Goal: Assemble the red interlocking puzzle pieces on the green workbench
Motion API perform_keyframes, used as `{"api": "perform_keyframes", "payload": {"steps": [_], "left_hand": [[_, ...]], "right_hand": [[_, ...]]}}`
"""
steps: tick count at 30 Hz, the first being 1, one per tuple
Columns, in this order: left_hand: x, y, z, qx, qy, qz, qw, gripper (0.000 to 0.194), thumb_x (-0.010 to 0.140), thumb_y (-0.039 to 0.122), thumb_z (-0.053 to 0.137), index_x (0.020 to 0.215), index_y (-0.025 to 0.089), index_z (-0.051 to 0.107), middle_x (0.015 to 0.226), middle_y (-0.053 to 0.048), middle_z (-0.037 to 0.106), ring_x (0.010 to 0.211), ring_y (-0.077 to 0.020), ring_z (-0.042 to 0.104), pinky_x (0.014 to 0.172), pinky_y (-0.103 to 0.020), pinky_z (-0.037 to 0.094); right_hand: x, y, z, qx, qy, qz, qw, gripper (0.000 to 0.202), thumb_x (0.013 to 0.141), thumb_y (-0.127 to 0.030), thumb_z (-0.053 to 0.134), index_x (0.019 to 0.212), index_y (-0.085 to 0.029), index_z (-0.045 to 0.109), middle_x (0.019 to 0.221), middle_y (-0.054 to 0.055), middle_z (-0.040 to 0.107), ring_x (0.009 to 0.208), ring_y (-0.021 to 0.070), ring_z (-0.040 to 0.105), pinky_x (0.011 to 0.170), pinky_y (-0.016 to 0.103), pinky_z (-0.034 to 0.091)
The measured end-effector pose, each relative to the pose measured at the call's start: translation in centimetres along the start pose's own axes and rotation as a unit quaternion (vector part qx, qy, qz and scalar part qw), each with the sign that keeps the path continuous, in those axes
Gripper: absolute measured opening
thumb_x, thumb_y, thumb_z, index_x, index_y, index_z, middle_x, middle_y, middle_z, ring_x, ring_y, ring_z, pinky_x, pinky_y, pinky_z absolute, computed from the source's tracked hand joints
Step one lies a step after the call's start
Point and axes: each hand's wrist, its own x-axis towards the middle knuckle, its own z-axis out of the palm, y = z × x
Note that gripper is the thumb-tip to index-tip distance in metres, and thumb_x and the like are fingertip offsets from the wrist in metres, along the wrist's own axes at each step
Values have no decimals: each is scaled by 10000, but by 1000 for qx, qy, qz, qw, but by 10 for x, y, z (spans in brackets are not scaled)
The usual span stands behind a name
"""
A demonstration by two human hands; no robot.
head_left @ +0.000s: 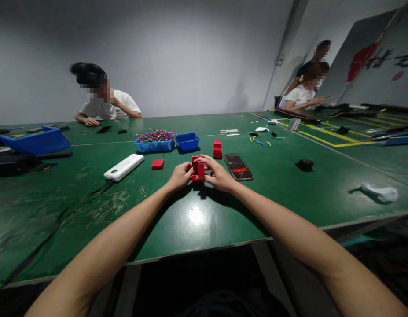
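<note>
Between both hands, just above the green table (177, 229), is a small red plastic block (200, 171) with an open recess in it. My left hand (181, 175) is closed on its left side, and my right hand (218, 175) curls its fingers around the right side and top. A second red block (217, 149) stands upright behind my right hand. To the left, a flat red piece (157, 164) lies on the table. Close to my right hand rests a phone (238, 167) with a lit screen.
A white power bank (124, 167) with a black strap lies left. Behind are a blue bin (154, 145) of coloured wires and another blue bin (188, 141). Pliers (260, 141) and a black lump (304, 165) lie right. A person (106, 103) sits across; two others are far right.
</note>
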Motion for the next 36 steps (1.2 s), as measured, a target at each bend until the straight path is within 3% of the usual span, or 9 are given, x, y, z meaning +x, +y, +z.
{"api": "perform_keyframes", "payload": {"steps": [6,9,14,22,26,30,33,36], "left_hand": [[-2,4,-1,-168,-59,-10,984,622,874,626,308,1053,118,620,987,-104,688,908,-238,615,825,-366,471],[-5,3,-3,-178,-80,-15,981,657,808,687,413,1080,121,607,1008,-109,682,941,-256,618,848,-388,472],[-6,4,-5,-154,-95,-14,983,670,685,582,670,1166,129,564,1115,-119,657,1046,-291,596,924,-420,452],[-7,14,-4,-287,-161,-44,943,725,672,466,729,1265,120,495,1214,-152,623,1106,-309,596,957,-439,454],[-6,14,-3,-311,-153,-58,936,757,660,447,752,1279,120,465,1250,-176,597,1133,-320,584,947,-440,470],[-8,16,-3,-316,-142,-63,936,878,636,425,781,1354,156,353,1284,-189,570,1152,-325,577,914,-445,498],[-9,22,-2,-289,-128,-56,947,851,630,399,792,1329,162,369,1254,-180,594,1069,-302,629,895,-451,511],[-11,25,1,-267,-119,-53,955,801,648,420,775,1296,149,390,1233,-180,602,998,-281,659,876,-450,520]], "right_hand": [[0,1,-3,-4,-3,-11,1000,551,769,-267,689,1295,-295,526,1379,100,418,1327,241,371,902,337,522],[-1,-3,-5,-18,-18,0,1000,595,766,-271,691,1326,-320,496,1420,98,367,1346,260,338,797,299,551],[-2,-4,-8,-39,-37,24,998,596,770,-255,674,1335,-299,488,1449,113,311,1276,277,424,762,310,551],[-3,-4,-6,-43,-60,15,997,593,764,-190,651,1329,-275,492,1481,123,255,1301,284,399,772,322,554],[-3,-6,-6,-51,-54,2,997,625,775,-227,649,1365,-295,454,1465,116,281,1342,296,340,808,345,551],[-2,-2,-4,-46,-45,-14,998,778,766,-300,679,1450,-306,309,1459,120,291,1305,282,392,916,398,511],[-1,3,-2,-27,-38,-40,998,1021,678,-344,766,1494,-297,155,1455,130,297,1262,274,440,967,415,479],[0,6,-2,-31,-33,-60,997,1160,592,-344,827,1502,-267,113,1446,146,305,1288,283,413,1024,423,427]]}}
